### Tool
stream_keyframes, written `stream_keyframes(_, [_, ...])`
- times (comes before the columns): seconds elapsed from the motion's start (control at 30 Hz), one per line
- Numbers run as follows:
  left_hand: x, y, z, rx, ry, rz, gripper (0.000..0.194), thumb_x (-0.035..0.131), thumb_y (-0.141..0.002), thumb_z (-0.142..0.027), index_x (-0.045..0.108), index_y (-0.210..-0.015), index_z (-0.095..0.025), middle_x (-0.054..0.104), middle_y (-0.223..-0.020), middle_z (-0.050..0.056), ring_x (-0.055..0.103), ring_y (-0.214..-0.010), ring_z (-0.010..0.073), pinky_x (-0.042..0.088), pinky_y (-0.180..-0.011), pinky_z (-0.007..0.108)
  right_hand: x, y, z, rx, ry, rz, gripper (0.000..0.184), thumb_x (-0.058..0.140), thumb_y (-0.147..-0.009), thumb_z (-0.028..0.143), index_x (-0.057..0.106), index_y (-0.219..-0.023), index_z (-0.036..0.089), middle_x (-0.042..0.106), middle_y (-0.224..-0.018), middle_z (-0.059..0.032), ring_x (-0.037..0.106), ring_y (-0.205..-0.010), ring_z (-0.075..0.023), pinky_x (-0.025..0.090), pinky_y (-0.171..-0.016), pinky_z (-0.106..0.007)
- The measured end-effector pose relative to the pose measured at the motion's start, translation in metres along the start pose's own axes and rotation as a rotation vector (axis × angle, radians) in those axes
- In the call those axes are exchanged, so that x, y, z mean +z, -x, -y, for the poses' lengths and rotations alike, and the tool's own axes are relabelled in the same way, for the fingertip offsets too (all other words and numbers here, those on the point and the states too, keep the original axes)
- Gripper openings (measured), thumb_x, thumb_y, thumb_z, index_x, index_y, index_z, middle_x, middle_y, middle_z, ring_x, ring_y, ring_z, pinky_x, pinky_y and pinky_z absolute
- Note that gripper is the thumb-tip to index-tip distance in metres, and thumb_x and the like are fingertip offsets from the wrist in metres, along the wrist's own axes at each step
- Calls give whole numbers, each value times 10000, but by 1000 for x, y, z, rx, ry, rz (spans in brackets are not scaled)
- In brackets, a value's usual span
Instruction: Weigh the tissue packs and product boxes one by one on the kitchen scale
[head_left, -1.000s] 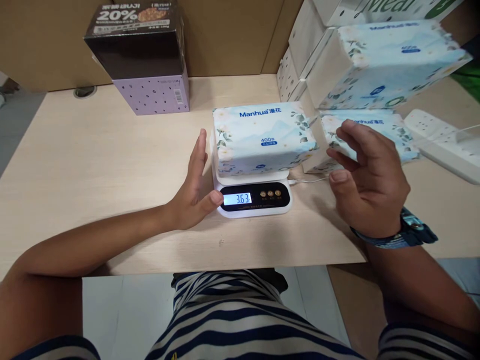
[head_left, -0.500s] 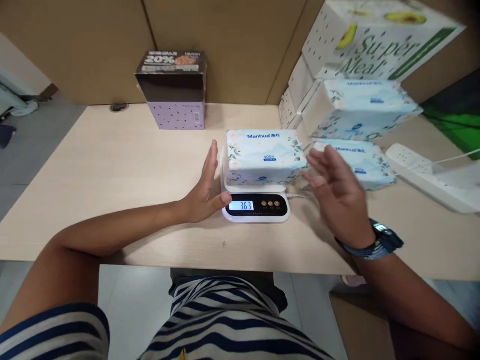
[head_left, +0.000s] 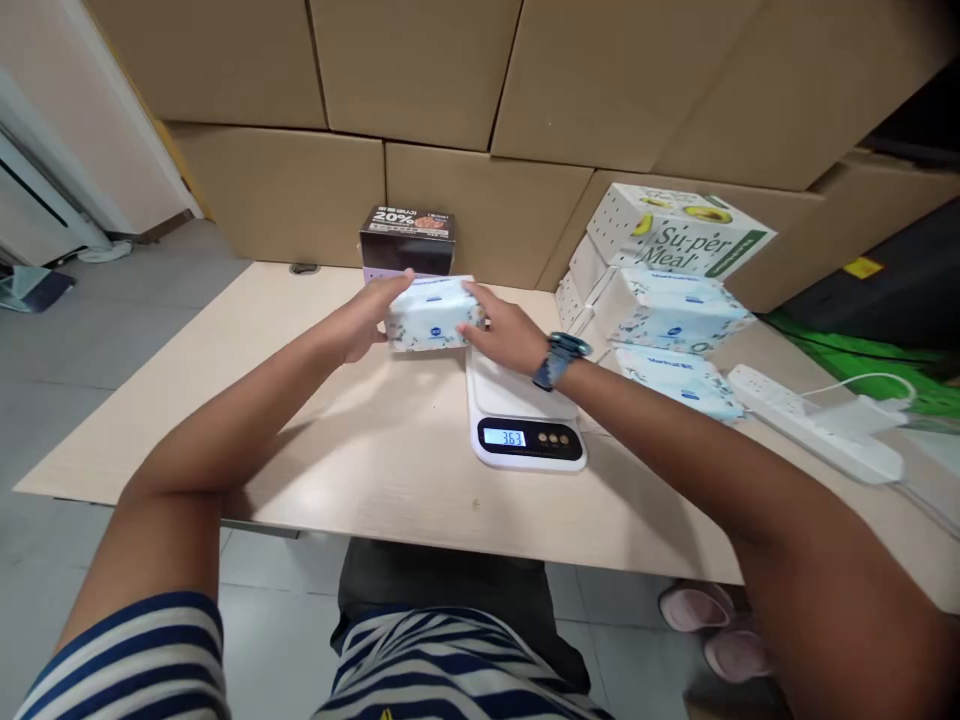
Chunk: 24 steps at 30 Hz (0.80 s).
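Note:
Between my two hands is a light-blue floral tissue pack (head_left: 435, 318), held off to the left of the scale. My left hand (head_left: 366, 322) grips its left end. On its right end, my right hand (head_left: 504, 328) has the thumb in front and the fingers on top; a watch sits on that wrist. The white digital scale (head_left: 529, 395) carries nothing, and its lit display reads 3.63. Just behind the pack stands a dark box (head_left: 409, 240) printed "20%" on top of a purple one, which is mostly hidden.
On the right, two more tissue packs (head_left: 675, 315) are stacked before white boxes, the top one a "Su-per Meal" box (head_left: 682, 235). A white power strip (head_left: 814, 425) with a plugged-in cable lies beyond them. Large cardboard boxes (head_left: 442, 75) wall the table's back. Pink slippers (head_left: 697, 607) are on the floor.
My hands have closed on the tissue pack and carried it off the scale to the left, toward the dark box. The camera view has shifted, showing more of the cardboard boxes behind.

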<state>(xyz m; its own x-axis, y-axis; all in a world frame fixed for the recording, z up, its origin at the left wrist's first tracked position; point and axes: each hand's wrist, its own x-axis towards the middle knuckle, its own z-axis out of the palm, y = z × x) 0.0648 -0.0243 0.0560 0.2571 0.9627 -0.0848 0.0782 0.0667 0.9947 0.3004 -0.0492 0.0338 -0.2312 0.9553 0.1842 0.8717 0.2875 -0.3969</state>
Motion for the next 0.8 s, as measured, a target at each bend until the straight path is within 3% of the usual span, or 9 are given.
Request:
stream_keyframes(0.07, [-15, -12, 6, -76, -29, -72, 532, 733, -890, -707, 686, -1109, -224, 751, -1393, 181, 664, -1396, 423, 546, -1201, 688, 10, -22, 10, 1, 83, 45, 703, 613, -1040, 317, 457, -1698, 124, 667, -1602, -225, 680, -1439, -370, 547, -1241, -540])
stream_keyframes(0.2, [-36, -35, 17, -72, -82, -144, 377, 677, -946, -570, 690, -1075, -216, 773, -1320, 179, 710, -1292, 372, 602, -1127, 636, 23, -44, 21, 17, 274, 116, 566, 658, -1062, 388, 587, -1558, 126, 751, -1420, -218, 741, -1291, -326, 586, -1150, -517])
stream_keyframes(0.27, [-42, -44, 21, -69, -130, -164, 347, 676, -972, -501, 713, -1148, -204, 774, -1334, 160, 721, -1288, 349, 601, -1132, 623, 25, -47, 27, 21, 361, 136, 530, 642, -1086, 445, 595, -1527, 155, 757, -1380, -162, 747, -1244, -282, 597, -1119, -509])
stream_keyframes(0.33, [-45, -50, 27, -66, -198, -201, 421, 699, -999, -477, 702, -1304, -187, 731, -1439, 156, 696, -1354, 345, 573, -1173, 634, 25, -49, 34, 16, 426, 152, 526, 622, -1097, 462, 582, -1517, 147, 759, -1364, -162, 749, -1232, -285, 599, -1083, -491])
stream_keyframes(0.43, [-45, -55, 38, -29, -331, -283, 584, 750, -972, -450, 645, -1496, -215, 455, -1762, 168, 499, -1624, 387, 430, -1350, 602, 26, -53, 44, -11, 478, 172, 557, 585, -1100, 469, 542, -1524, 108, 767, -1361, -242, 756, -1248, -353, 588, -1002, -443])
stream_keyframes(0.53, [-46, -56, 47, 44, -462, -316, 721, 775, -896, -409, 608, -1581, -262, 140, -1905, 90, 214, -1791, 373, 231, -1474, 457, 30, -56, 49, -39, 505, 182, 568, 541, -1108, 483, 509, -1532, 107, 768, -1366, -270, 762, -1252, -393, 570, -933, -422])
stream_keyframes(0.6, [-47, -56, 51, 87, -529, -289, 725, 753, -899, -419, 608, -1591, -260, 171, -1895, 90, 220, -1792, 359, 195, -1484, 438, 33, -56, 49, -53, 520, 184, 577, 507, -1118, 497, 486, -1548, 114, 771, -1369, -264, 769, -1241, -402, 563, -905, -422])
stream_keyframes(0.8, [-50, -61, 54, 169, -638, -246, 669, 686, -936, -426, 624, -1553, -178, 467, -1748, 182, 353, -1730, 337, 244, -1467, 471, 31, -55, 43, -89, 549, 191, 598, 476, -1124, 542, 460, -1572, 146, 779, -1365, -244, 764, -1261, -402, 549, -914, -424])
